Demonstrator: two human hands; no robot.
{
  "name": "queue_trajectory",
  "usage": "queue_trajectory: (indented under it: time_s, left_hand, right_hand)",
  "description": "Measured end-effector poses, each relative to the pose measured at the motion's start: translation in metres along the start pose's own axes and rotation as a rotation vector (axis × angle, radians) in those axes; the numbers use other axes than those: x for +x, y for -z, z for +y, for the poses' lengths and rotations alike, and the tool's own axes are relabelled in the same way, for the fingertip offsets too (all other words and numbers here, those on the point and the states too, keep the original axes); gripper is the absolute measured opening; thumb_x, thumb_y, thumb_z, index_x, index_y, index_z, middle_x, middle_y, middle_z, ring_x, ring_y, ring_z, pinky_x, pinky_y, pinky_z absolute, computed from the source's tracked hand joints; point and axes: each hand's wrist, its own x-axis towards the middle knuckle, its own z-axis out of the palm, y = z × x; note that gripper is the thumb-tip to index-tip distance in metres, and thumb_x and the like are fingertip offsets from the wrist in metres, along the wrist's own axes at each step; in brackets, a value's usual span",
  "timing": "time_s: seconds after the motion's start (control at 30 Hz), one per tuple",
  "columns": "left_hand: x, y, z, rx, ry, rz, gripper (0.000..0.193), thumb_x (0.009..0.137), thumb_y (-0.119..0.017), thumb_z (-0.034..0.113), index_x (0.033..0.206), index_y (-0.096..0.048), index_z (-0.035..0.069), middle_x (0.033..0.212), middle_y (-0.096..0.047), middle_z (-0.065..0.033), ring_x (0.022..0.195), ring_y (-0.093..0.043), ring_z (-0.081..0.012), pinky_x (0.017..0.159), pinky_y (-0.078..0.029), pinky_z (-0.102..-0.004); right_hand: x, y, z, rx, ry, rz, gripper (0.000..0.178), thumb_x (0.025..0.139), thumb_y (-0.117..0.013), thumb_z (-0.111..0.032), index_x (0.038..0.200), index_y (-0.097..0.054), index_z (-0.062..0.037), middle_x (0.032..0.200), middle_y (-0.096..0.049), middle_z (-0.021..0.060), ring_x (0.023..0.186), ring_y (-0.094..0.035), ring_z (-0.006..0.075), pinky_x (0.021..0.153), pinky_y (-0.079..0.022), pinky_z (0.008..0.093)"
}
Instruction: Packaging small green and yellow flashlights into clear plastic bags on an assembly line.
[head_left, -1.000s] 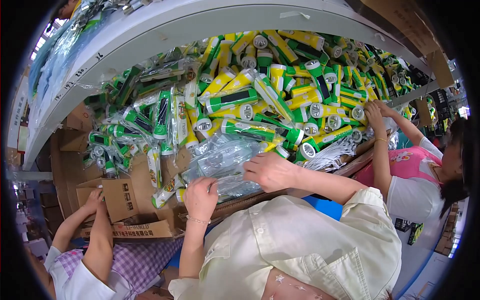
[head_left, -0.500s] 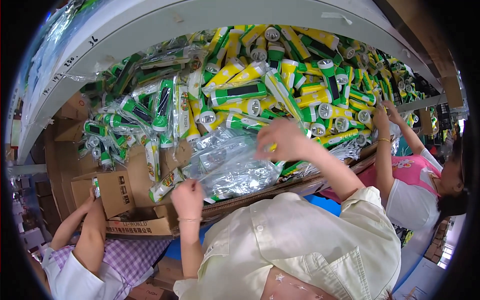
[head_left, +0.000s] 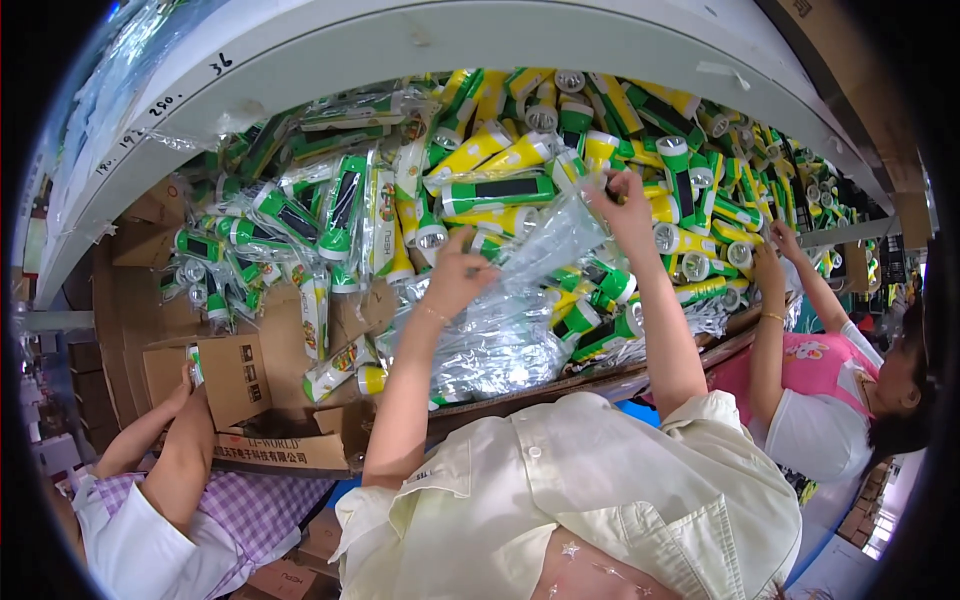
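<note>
Left hand [head_left: 455,275] and right hand [head_left: 620,205] each pinch a clear bag [head_left: 555,240] stretched between them, over the torch pile [head_left: 500,190]; loose bags [head_left: 490,345] lie at 6 o'clock on the worktop [head_left: 300,340].

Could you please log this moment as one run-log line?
left hand: holds clear bag | right hand: grips bag's top end | below: flashlights, bag pile

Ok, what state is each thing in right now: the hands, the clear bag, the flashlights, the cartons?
Left hand: raised, gripping the clear plastic bag.
Right hand: raised, gripping the same bag's top.
Clear plastic bag: lifted and stretched between both hands.
Bag stack: lying flat.
Flashlights: heaped loose, some bagged.
Cardboard carton: flaps open.
</note>
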Motion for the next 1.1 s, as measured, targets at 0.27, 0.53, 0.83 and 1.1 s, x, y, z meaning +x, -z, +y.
queue_trajectory:
  time_s: [0.27, 0.53, 0.83, 1.1]
  left_hand:
    - [0.025, -0.015, -0.028, -0.235, -0.096, -0.165, 0.007, 0.067, -0.072, 0.006, 0.070, -0.066, 0.005, 0.120, -0.047, -0.0108, 0.107, -0.051, -0.0302, 0.087, -0.044, -0.0339]
    - [0.013, -0.010, -0.015, 0.001, -0.151, -0.282, 0.041, 0.069, -0.064, 0.011, 0.109, -0.060, 0.007, 0.118, -0.053, -0.0192, 0.109, -0.049, -0.0390, 0.097, -0.038, -0.0440]
    - [0.012, -0.005, 0.043, 0.510, 0.030, -0.703, 0.022, 0.068, -0.064, 0.018, 0.085, -0.072, 0.007, 0.113, -0.056, -0.0218, 0.110, -0.048, -0.0386, 0.098, -0.037, -0.0411]
    - [0.003, -0.010, 0.009, 0.212, -0.242, -0.419, 0.007, 0.064, -0.063, 0.012, 0.063, -0.069, 0.009, 0.120, -0.051, -0.0166, 0.112, -0.043, -0.0388, 0.095, -0.038, -0.0425]
  right_hand:
    - [0.022, -0.036, -0.047, -0.583, 0.076, -0.464, 0.074, 0.065, -0.079, -0.039, 0.121, -0.051, 0.0020, 0.107, -0.063, 0.0154, 0.096, -0.060, 0.0239, 0.087, -0.045, 0.0337]
    - [0.052, -0.142, -0.063, -1.150, 0.038, -1.294, 0.092, 0.062, -0.056, -0.079, 0.100, -0.065, 0.0051, 0.101, -0.065, 0.0206, 0.092, -0.063, 0.0304, 0.079, -0.048, 0.0382]
    - [0.046, -0.114, -0.030, -1.062, 0.138, -1.312, 0.073, 0.054, -0.069, -0.072, 0.052, -0.058, 0.0000, 0.056, -0.055, 0.0070, 0.055, -0.052, 0.0178, 0.052, -0.039, 0.0339]
    - [0.015, -0.019, 0.010, 0.056, -0.543, -0.906, 0.059, 0.079, -0.069, -0.035, 0.124, -0.050, -0.0014, 0.109, -0.061, 0.0088, 0.096, -0.060, 0.0201, 0.085, -0.047, 0.0316]
